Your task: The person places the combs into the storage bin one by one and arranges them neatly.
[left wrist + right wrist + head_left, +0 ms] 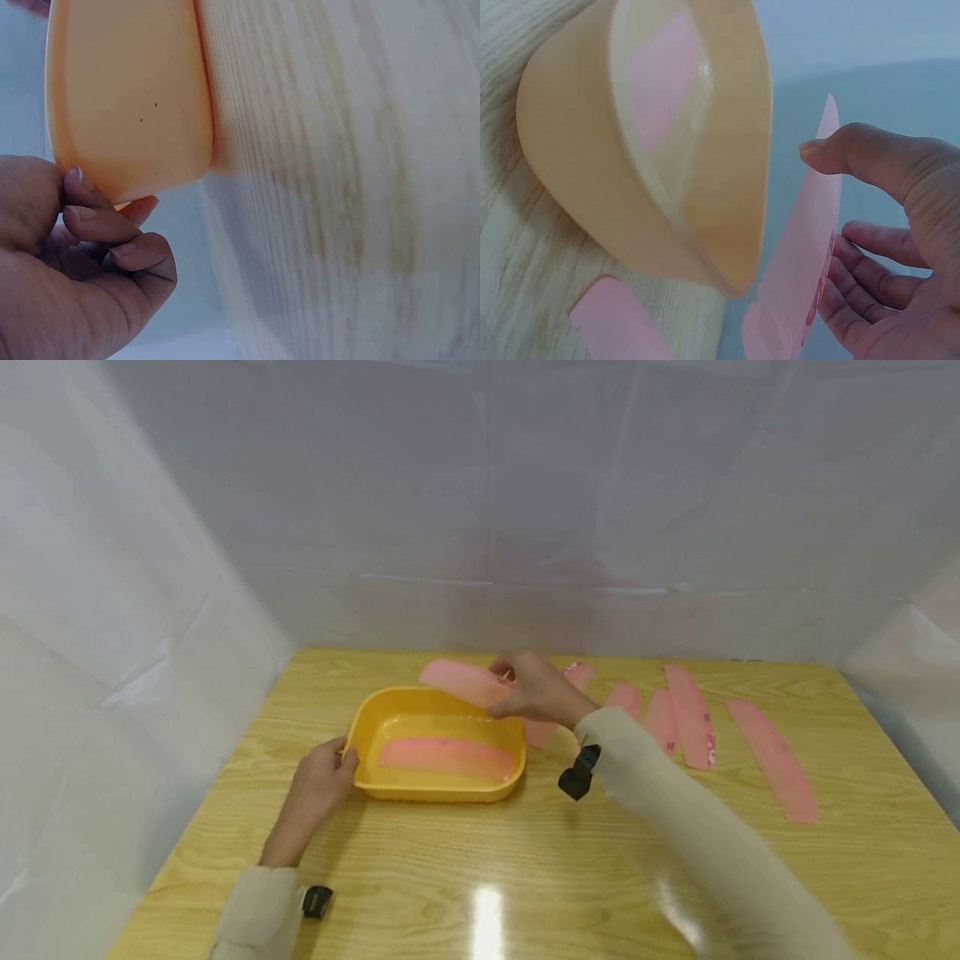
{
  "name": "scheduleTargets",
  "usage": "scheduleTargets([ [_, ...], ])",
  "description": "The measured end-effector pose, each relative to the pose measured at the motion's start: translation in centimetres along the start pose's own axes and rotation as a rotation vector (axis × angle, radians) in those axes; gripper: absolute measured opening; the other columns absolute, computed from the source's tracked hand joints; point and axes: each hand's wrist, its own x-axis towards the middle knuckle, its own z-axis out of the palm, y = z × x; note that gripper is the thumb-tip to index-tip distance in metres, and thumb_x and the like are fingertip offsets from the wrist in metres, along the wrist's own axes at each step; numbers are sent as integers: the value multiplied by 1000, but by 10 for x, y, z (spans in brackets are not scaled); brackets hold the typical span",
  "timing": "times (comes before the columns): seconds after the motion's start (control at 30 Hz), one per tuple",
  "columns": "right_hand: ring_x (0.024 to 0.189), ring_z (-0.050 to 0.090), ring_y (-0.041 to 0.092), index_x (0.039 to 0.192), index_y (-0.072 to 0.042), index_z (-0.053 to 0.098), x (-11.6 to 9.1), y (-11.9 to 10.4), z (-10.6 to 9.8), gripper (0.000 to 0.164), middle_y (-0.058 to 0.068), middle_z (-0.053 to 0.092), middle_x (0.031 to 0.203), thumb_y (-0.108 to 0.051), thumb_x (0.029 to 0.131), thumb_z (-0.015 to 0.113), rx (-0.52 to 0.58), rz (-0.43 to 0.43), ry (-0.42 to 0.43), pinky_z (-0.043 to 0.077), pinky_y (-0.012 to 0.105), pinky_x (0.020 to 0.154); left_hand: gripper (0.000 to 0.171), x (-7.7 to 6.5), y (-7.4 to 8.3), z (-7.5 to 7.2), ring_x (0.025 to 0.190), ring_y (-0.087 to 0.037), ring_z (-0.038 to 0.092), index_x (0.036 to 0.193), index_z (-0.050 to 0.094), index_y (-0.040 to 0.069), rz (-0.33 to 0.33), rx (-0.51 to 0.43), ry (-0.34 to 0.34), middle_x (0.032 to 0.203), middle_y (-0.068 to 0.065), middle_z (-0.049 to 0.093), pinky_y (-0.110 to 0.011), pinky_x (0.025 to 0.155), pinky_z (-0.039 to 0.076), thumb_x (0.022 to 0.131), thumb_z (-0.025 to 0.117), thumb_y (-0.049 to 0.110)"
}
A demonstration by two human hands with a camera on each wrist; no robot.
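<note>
My left hand [318,787] grips the left end of a yellow plastic basin [435,794] by its rim, with the fingers curled at the rim in the left wrist view. One pink comb [442,756] lies flat inside the basin. Above the basin's back right rim, my right hand [538,690] pinches another pink comb [459,680] at one end, thumb on one face and fingers on the other. That comb [802,232] stands edge-on in the right wrist view, beside the basin's rim, and has a dark print near the fingers.
To the right on the wooden table [420,868], several more pink combs lie spread out, one [776,760] farthest right and one [690,714] with a floral print. My right forearm partly covers some. White sheeting [480,510] hangs behind and at both sides.
</note>
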Motion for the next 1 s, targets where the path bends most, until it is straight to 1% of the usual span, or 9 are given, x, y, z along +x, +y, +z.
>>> scheduleTargets([
  [0.13,111,62,33,130,5,62,4,-7,9,61,20,65,125,-19,79,86,-20,-19,-26,52,42,95,23,0,1,0,48,-15,40,91,59,-1,4,8,4,58,-2,42,-27,43,34,104,44,12],
  [0.3,111,62,31,129,5,63,7,-16,22,59,18,65,125,-20,80,85,-65,-47,-60,51,41,96,24,0,1,-1,48,-15,40,93,59,-2,1,5,-6,58,-2,43,-27,43,34,104,44,13],
  [0.47,111,59,30,126,4,64,8,-24,35,57,16,64,122,-18,78,86,-63,-67,-86,50,43,97,23,0,0,0,48,-15,40,93,59,-2,5,6,-2,59,-2,42,-27,43,33,104,44,12],
  [0.57,110,58,29,124,5,64,9,-27,42,57,16,64,120,-17,77,87,-52,-67,-99,50,43,96,23,0,0,0,49,-15,39,93,59,-1,7,8,0,59,-2,42,-27,43,33,104,44,12],
  [0.7,111,58,29,126,5,64,9,-30,49,57,16,63,121,-16,78,87,-34,-49,-124,50,42,96,23,0,0,0,48,-14,39,91,58,0,9,8,3,59,-2,42,-27,43,33,104,45,12],
  [0.8,111,58,27,127,3,63,8,-31,53,58,14,63,122,-17,79,86,-45,-38,-138,51,40,95,22,0,0,0,48,-14,39,88,56,1,19,7,10,58,-2,42,-26,43,33,104,45,11],
  [1.0,110,60,26,127,3,64,8,-28,63,56,14,65,122,-17,79,86,-67,-44,-158,51,40,95,23,-1,0,0,47,-14,38,83,54,2,30,10,20,57,-1,41,-26,43,32,104,46,11],
])
